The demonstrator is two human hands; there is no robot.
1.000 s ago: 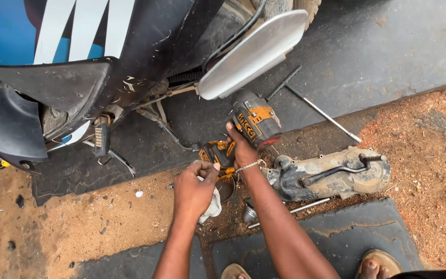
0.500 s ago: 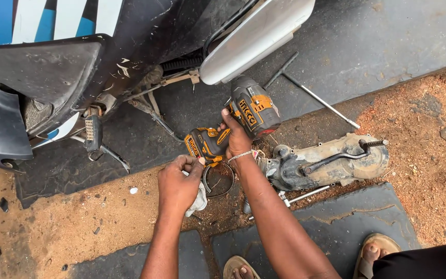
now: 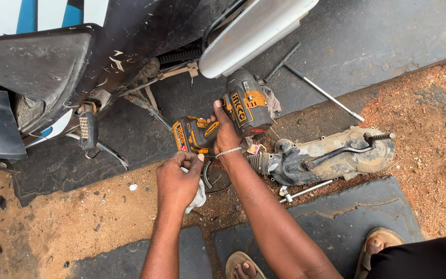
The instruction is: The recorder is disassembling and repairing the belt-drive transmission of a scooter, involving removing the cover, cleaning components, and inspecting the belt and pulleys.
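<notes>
The ground is reddish sandy dirt [image 3: 52,227] with dark rubber mats [image 3: 336,217] laid over it, and a dark scooter [image 3: 42,67] with its silver exhaust muffler [image 3: 254,31] fills the upper left of the view. The person crouches over the mats, sandalled feet at the bottom edge.

The right hand [image 3: 226,135] is wrapped round the grip of a black-and-orange cordless impact driver [image 3: 223,121], fingers closed tight on the handle, its battery pack toward the left and the motor head toward the right, tipped down at the ground. The tool seems held low so that its nose lines up with whatever sits under the hands; the bit itself is hidden behind the wrist. The left hand [image 3: 177,181] is curled shut on a white rag [image 3: 198,199], pressing down just beside the driver's battery, apparently to steady a dark ring-shaped part [image 3: 210,183] lying on the dirt there.

Just right of the right forearm lies a grimy scooter transmission case [image 3: 336,152] with a kick-start lever [image 3: 357,145] across it, set flat on the edge of a mat. A long steel rod [image 3: 326,95] and a black T-handle wrench [image 3: 282,62] rest on the far mat, near but apart from the work. A short bolt-like rod [image 3: 305,191] lies beside the case.
</notes>
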